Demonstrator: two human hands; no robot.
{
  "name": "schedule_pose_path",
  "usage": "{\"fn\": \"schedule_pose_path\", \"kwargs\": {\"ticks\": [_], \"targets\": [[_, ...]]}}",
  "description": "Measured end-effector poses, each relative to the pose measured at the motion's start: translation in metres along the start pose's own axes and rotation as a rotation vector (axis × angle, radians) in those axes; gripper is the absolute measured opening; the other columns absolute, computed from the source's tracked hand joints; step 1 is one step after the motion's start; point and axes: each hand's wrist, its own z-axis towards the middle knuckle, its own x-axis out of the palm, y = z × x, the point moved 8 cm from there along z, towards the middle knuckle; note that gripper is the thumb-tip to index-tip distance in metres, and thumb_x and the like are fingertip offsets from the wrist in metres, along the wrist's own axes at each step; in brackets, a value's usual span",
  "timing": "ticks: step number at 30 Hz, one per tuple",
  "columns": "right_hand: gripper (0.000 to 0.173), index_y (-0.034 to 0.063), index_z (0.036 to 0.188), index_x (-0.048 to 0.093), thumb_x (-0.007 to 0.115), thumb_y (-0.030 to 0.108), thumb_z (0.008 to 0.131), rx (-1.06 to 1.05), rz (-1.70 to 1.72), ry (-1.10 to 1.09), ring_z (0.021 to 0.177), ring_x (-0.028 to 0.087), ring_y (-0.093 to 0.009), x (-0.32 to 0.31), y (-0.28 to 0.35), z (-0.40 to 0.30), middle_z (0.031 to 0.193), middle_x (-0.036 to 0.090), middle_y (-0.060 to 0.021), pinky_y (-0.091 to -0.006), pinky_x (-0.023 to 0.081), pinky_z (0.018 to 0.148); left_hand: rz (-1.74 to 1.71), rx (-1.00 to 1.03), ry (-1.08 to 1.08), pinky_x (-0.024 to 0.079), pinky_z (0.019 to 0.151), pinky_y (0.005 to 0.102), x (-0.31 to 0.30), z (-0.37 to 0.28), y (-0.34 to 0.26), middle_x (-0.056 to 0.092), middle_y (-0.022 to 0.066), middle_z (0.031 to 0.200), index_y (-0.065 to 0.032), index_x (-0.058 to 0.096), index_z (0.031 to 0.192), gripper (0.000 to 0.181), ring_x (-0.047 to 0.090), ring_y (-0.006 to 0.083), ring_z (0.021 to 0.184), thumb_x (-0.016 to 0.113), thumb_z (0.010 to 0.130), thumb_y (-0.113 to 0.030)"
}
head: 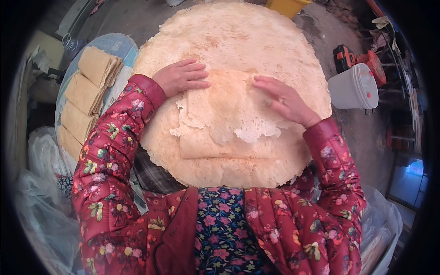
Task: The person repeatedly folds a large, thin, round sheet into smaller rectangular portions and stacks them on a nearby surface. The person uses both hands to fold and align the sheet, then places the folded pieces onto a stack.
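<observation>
A large round, thin flatbread (237,37) with ragged edges lies in front of me. It looks like a stack of sheets, but I cannot tell how many. On its near half sits a folded flatbread (220,103), roughly rectangular, with torn, flaky pieces on top. My left hand (182,77) lies flat at the folded piece's upper left corner, fingers slightly spread. Over its right side is my right hand (285,99), partly blurred, fingers apart and grasping nothing; whether it touches the bread is unclear.
Several folded flatbread bundles (84,87) lie in a row on a round blue-and-white surface (118,43) at left. A lidded white bucket (347,87) and a black-and-red case (343,58) stand at right. A yellow container (288,7) is beyond. Clear plastic bags (44,206) flank me.
</observation>
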Motion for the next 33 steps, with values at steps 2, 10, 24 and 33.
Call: {"fn": "schedule_pose_path", "kwargs": {"ticks": [2,10,24,33], "targets": [[0.064,0.0252,0.152,0.046,0.063,0.042,0.093,-0.024,-0.148,-0.064,0.149,0.032,-0.04,0.021,0.007,0.005,0.162,0.034,-0.0173,-0.0505,0.028,0.121,0.018,-0.004,0.017,0.035,0.121,0.0463,0.0,0.0,0.0,0.058,0.0056,0.145,-0.0246,0.061,0.139,0.056,0.049,0.0272,0.14,0.057,0.087,-0.007],[0.064,0.0302,0.152,0.047,0.064,0.048,0.093,-0.023,-0.509,-0.104,0.151,0.027,-0.04,0.076,0.0,0.004,0.163,0.034,-0.0133,-0.0579,0.019,0.122,-0.002,-0.003,0.141,0.032,0.122,0.0461,0.0,-0.013,-0.026,0.051,0.007,0.151,-0.0241,0.052,0.147,0.055,0.045,0.0268,0.143,0.049,0.094,-0.01],[0.107,0.0154,0.161,0.028,0.076,0.06,0.076,0.101,-0.515,0.191,0.153,0.013,-0.049,0.088,-0.004,-0.014,0.166,0.019,-0.0249,-0.0669,0.016,0.12,-0.098,-0.166,0.128,0.041,0.116,0.0417,0.018,-0.014,-0.011,0.055,0.01,0.148,-0.0157,0.056,0.143,0.058,0.052,0.0299,0.136,0.055,0.087,0.001],[0.101,0.0123,0.159,0.03,0.076,0.05,0.078,0.188,-0.616,0.258,0.149,0.024,-0.053,0.084,-0.004,-0.01,0.161,0.025,-0.03,-0.0602,0.029,0.118,-0.2,-0.252,0.223,0.036,0.119,0.0441,0.022,-0.015,-0.012,0.053,0.0077,0.151,-0.0158,0.055,0.145,0.061,0.047,0.0271,0.141,0.062,0.086,0.0]]}}
